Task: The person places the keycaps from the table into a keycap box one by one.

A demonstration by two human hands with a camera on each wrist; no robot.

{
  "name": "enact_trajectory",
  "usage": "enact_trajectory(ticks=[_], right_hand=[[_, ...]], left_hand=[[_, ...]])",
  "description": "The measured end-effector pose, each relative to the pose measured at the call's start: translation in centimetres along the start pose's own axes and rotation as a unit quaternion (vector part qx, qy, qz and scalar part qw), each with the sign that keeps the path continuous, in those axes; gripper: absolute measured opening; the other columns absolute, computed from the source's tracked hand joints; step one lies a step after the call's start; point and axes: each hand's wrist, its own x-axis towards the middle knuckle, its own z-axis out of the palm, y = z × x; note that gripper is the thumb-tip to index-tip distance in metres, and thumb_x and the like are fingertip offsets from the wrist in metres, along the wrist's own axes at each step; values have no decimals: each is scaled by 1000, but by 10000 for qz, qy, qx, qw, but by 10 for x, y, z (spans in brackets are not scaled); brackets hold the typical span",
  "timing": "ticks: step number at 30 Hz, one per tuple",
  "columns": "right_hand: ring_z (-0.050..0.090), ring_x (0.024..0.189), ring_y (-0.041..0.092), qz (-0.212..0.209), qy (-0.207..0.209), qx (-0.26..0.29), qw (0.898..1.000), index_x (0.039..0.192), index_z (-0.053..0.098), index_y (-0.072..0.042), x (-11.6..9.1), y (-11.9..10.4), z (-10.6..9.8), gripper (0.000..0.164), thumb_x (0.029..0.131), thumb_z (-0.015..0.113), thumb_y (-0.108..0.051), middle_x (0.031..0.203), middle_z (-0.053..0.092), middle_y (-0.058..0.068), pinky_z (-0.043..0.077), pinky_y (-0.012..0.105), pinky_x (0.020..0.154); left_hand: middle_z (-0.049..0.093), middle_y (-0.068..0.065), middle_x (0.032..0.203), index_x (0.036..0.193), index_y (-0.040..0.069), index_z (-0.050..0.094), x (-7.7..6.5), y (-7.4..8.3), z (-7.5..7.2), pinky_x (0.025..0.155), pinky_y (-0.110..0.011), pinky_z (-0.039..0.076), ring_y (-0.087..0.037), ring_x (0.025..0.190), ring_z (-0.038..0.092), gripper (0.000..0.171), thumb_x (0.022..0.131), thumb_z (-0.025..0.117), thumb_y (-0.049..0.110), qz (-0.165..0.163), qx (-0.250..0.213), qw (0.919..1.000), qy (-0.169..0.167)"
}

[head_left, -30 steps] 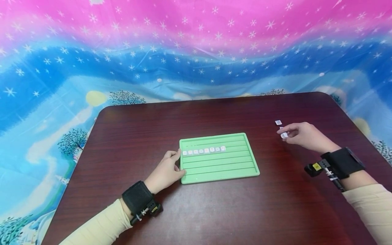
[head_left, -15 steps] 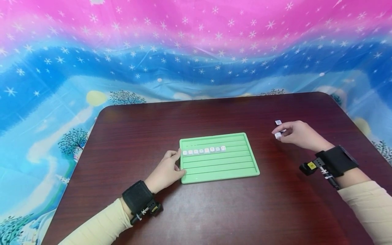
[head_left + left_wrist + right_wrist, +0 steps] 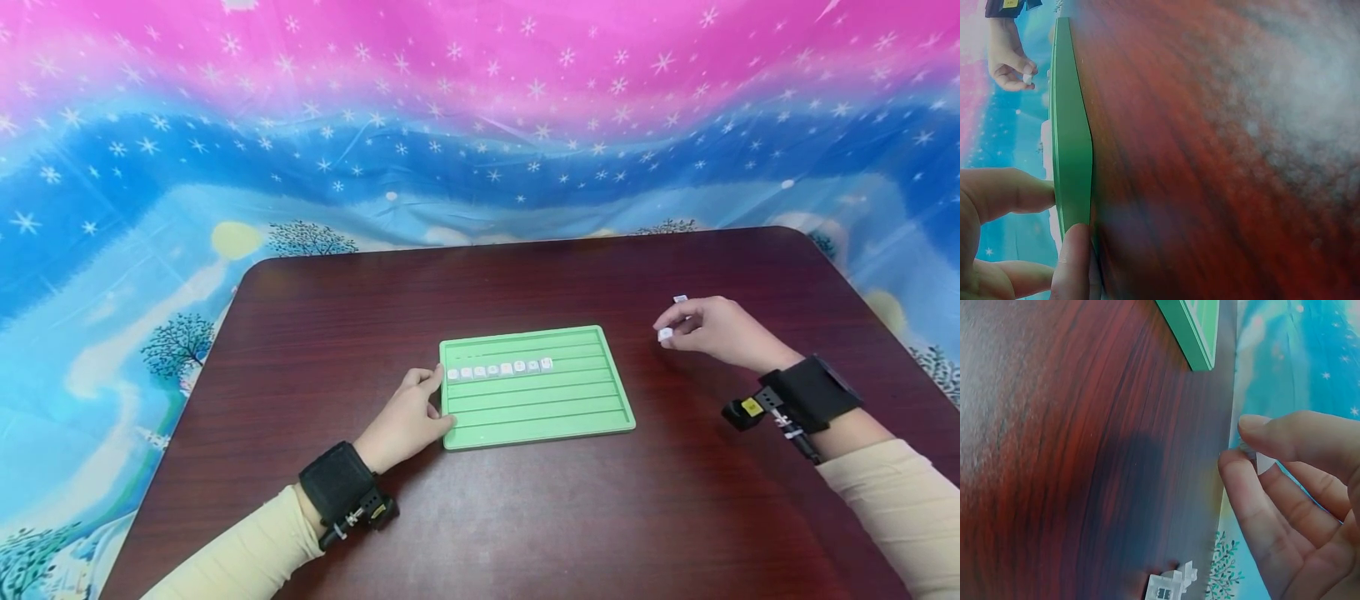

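Note:
A white keycap (image 3: 665, 334) is pinched between the thumb and fingertips of my right hand (image 3: 708, 327), above the table to the right of the green tray (image 3: 540, 408). In the right wrist view the fingers partly hide this keycap (image 3: 1264, 464). My left hand (image 3: 401, 421) holds the tray's left edge, thumb nearer me and fingers further up the side. The left wrist view has the thumb (image 3: 1074, 265) against the tray's side wall. A row of several white keycaps (image 3: 492, 370) lies in one of the tray's grooves, starting at the left edge.
Beyond my right hand, a loose keycap (image 3: 680, 298) lies on the dark wooden table (image 3: 525, 517). Loose white keycaps (image 3: 1166, 586) show low in the right wrist view. A patterned cloth (image 3: 480, 167) hangs behind the table's far edge.
My right hand has moved left toward the tray with the keycap pinched in its fingertips. The left hand, the tray and the row of keycaps have stayed in place.

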Motion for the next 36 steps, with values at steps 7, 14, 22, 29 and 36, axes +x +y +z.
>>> enact_trajectory(ticks=[7, 14, 22, 29, 36], right_hand=[[65, 89, 21, -147, 38, 111, 9998, 113, 74, -3, 3, -6, 5, 21, 92, 76, -7, 105, 69, 8, 52, 27, 73], [66, 89, 21, -231, -64, 203, 9995, 118, 74, -1, 5, -13, 10, 26, 92, 74, -3, 101, 70, 8, 52, 27, 72], [66, 90, 20, -259, -62, 261, 9993, 121, 74, -1, 10, -22, 16, 29, 92, 74, -3, 98, 73, 5, 52, 26, 73], [66, 91, 21, -328, -225, 478, 9981, 121, 74, -1, 13, -25, 24, 28, 93, 73, -4, 99, 73, 5, 53, 27, 74], [65, 91, 22, -438, -327, 606, 9967, 119, 74, -1, 18, -25, 30, 27, 92, 74, -1, 101, 72, 6, 54, 27, 75]], left_hand=[[39, -23, 149, 157, -7, 29, 0, 0, 0, 70, -30, 49, -10, 77, 56, 81, 91, 74, 7, 15, 38, 10000, 13], [40, -22, 148, 157, -6, 29, 1, -2, 1, 70, -29, 49, -9, 76, 57, 81, 91, 74, 6, 12, 30, 10000, 18], [40, -22, 147, 157, -7, 29, 0, -2, 1, 69, -29, 49, -10, 76, 57, 81, 90, 74, 6, 32, -4, 10000, 35], [40, -22, 147, 157, -6, 29, 0, -1, 1, 69, -29, 48, -10, 76, 57, 80, 91, 73, 6, 21, -11, 10000, 6], [41, -21, 147, 157, -6, 29, 0, -1, 0, 69, -29, 48, -9, 76, 56, 81, 91, 74, 7, 12, 46, 10000, 31]])
